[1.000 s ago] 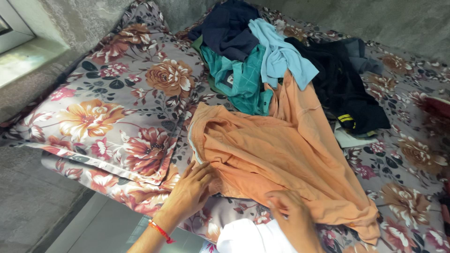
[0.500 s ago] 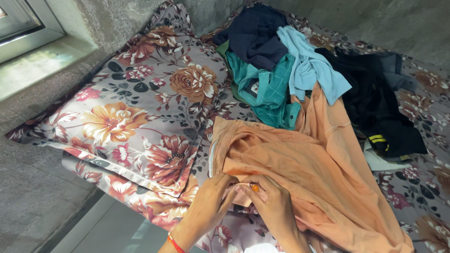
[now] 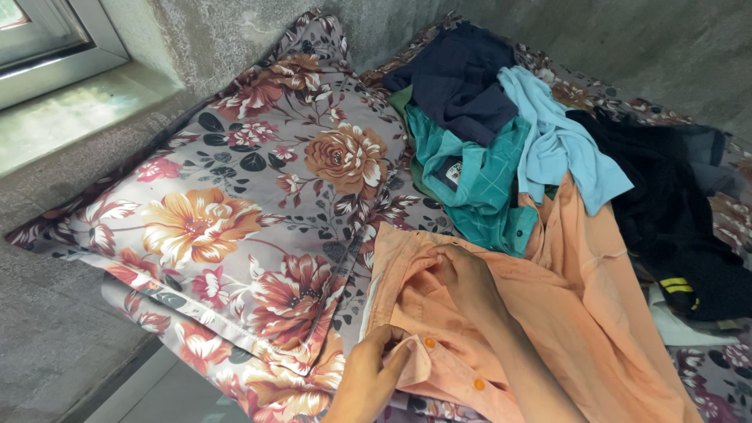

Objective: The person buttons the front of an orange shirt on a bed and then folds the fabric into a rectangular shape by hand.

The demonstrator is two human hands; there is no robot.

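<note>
An orange shirt (image 3: pixel 548 313) is spread on the bed (image 3: pixel 728 219), just right of the floral pillow (image 3: pixel 235 211), w/ its collar end nearest the pillow's lower right corner. The shirt's button edge, w/ two orange buttons (image 3: pixel 429 343) showing, is pinched betw. thumb and fingers of the left hand (image 3: pixel 376 376) at the front of the bed, below the pillow's corner. The right hand (image 3: pixel 462 274) is laid on the shirt's cloth beside the pillow's right edge, forearm running down over the fabric; whether cloth is gripped or only pressed by it can't be told. Behind the shirt, further from the pillow's right side, a pile of clothes is heaped: a teal checked shirt (image 3: pixel 478 180) touching the orange one, a navy garment (image 3: pixel 462 78) on top, a light blue garment (image 3: pixel 564 149) draped over both, and black clothing (image 3: pixel 674 211) at the far right. A window sill (image 3: pixel 70 117) is seen left of the pillow.
</note>
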